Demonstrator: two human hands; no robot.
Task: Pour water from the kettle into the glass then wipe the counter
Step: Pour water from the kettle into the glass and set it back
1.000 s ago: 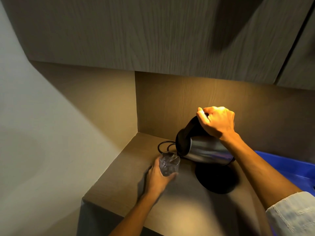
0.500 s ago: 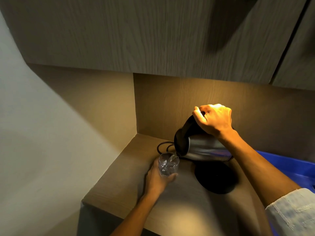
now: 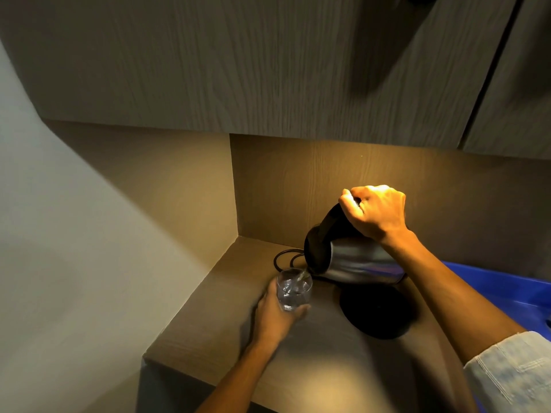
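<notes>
A steel kettle with a black lid and handle is tilted steeply to the left, spout down over a clear glass. My right hand grips the kettle's handle from above. Water runs from the spout into the glass, which holds some water. My left hand is wrapped around the glass from the near-left side and holds it on the brown counter. The kettle's round black base lies on the counter below the kettle.
A black cord loops on the counter behind the glass. Wooden wall cabinets hang low overhead. A blue tub stands at the right. The counter ends at a corner on the left, beside a pale wall.
The kettle has tipped further toward the glass and water now streams into it. The glass has filled somewhat. My left hand has kept its hold on the glass.
</notes>
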